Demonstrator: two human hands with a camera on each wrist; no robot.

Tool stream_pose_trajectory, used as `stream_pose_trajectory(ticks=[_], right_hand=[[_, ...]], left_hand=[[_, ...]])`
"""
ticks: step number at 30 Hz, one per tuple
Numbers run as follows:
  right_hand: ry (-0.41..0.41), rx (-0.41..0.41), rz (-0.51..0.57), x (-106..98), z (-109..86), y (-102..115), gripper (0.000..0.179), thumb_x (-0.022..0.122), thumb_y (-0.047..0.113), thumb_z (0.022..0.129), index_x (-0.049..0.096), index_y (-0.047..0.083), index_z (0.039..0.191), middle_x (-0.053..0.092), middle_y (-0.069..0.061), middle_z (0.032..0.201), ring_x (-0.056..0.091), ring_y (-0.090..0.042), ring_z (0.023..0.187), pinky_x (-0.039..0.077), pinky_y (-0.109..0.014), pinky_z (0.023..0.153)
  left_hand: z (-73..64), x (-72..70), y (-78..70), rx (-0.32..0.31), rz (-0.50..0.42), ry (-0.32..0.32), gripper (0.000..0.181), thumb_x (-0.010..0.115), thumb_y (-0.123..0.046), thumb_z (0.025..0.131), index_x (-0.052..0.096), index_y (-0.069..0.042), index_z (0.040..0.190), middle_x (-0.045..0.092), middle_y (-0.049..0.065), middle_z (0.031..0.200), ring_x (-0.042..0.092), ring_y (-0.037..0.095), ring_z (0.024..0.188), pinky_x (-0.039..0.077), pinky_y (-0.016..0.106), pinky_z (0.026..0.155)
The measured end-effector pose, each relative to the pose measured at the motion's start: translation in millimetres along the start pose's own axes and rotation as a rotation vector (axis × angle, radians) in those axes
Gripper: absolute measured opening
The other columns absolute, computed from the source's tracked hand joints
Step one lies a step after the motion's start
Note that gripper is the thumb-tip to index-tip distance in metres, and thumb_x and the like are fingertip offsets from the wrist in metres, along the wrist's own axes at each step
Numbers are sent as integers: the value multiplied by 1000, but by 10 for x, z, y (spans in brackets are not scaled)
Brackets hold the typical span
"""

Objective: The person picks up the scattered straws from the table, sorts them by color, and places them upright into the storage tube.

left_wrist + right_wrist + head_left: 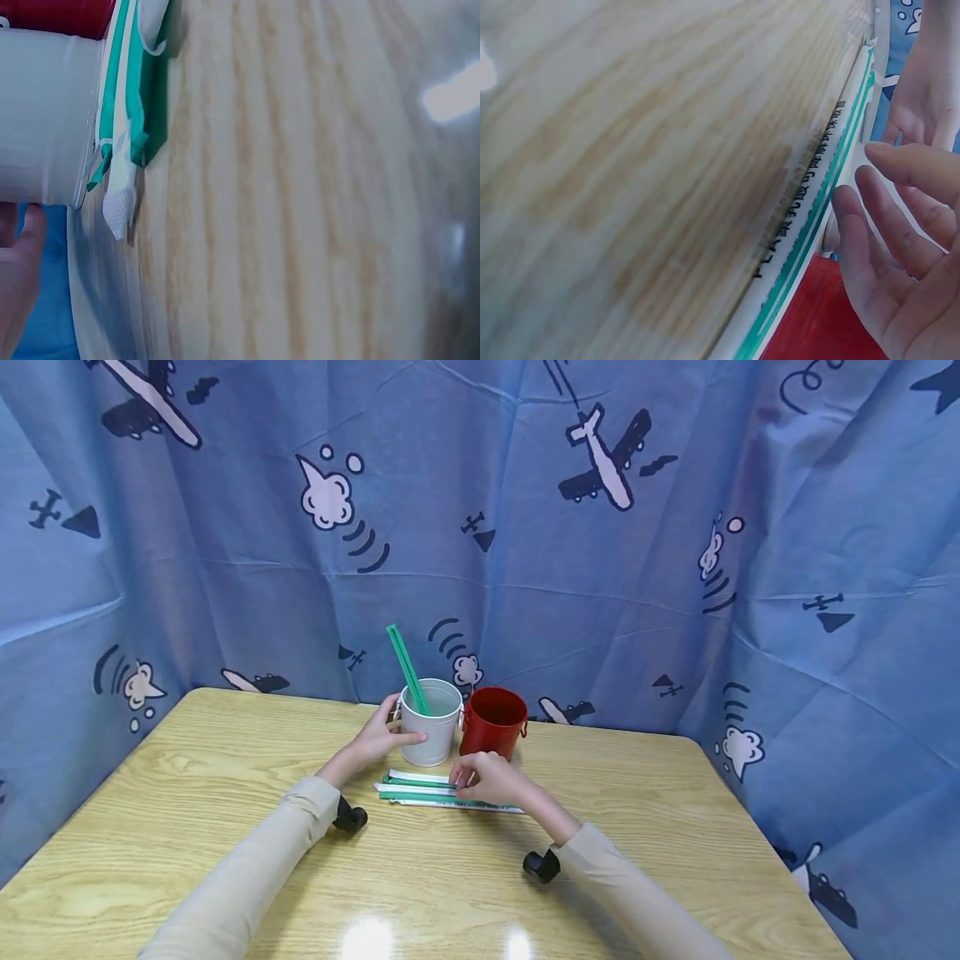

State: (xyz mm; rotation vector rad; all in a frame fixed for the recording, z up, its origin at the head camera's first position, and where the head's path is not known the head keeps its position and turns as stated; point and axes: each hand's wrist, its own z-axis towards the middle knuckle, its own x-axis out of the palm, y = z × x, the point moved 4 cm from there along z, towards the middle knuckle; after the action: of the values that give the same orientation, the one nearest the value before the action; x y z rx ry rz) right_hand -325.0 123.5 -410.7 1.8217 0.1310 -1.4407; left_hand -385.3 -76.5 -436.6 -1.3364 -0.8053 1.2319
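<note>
The white bucket (pixel 431 743) is grasped by the left hand (pixel 377 737), with the thumb laid along its near side and the other fingers at its left side; a slim green packet (pixel 408 668) is held leaning inside it, its upper end raised above the rim; a red bucket (pixel 486 739) is placed just to the right. In front of both, green and white packets (pixel 416 796) are laid side by side on the wooden table (pixel 225 818); over them the right hand (pixel 491 779) is held, its fingers loosely bent and nothing seen between them; whether the packets are touched cannot be told; behind, an airplane-printed blue curtain (pixel 262 543) is hung.
</note>
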Motion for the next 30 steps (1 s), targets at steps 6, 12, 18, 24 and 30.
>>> stream_pose_trajectory(ticks=[6, 12, 18, 24, 30], right_hand=[[14, -7, 0, 20, -9, -16, 13, 74, 6, 82, 70, 9, 94, 71, -3, 82, 61, -11, 75, 56, -21, 74], [30, -4, 27, 37, 0, -42, 14, 75, 6, 81, 69, 8, 94, 72, -4, 85, 63, -12, 78, 58, -24, 78], [50, 7, 29, 55, 13, -44, 16, 76, 8, 80, 69, 8, 95, 71, -4, 83, 62, -10, 76, 56, -20, 75], [78, 28, 28, 79, 15, -18, 18, 77, 9, 80, 69, 8, 96, 71, -4, 82, 61, -10, 72, 55, -18, 71], [80, 18, -16, 97, 14, 6, 17, 77, 8, 80, 73, 9, 96, 69, -2, 77, 57, -8, 68, 51, -15, 66]], left_hand=[[-10, 1, -2, -2, -16, -12, 86, 75, -10, 83, 20, -9, 149, 25, 19, 154, 26, 42, 142, 27, 51, 118], [-19, 4, -13, 19, -24, -4, 86, 74, -8, 83, 20, -6, 149, 25, 22, 153, 27, 43, 141, 27, 52, 117], [-15, 6, -15, 15, -22, 0, 85, 74, -9, 83, 20, -7, 149, 25, 21, 153, 26, 42, 142, 27, 51, 118], [-17, 3, -12, 17, -15, 1, 85, 73, -9, 84, 20, -7, 149, 25, 21, 153, 27, 44, 141, 28, 52, 117], [-33, 4, -30, 24, -19, 8, 85, 72, -10, 85, 18, -6, 150, 24, 22, 153, 26, 45, 141, 27, 53, 117]])
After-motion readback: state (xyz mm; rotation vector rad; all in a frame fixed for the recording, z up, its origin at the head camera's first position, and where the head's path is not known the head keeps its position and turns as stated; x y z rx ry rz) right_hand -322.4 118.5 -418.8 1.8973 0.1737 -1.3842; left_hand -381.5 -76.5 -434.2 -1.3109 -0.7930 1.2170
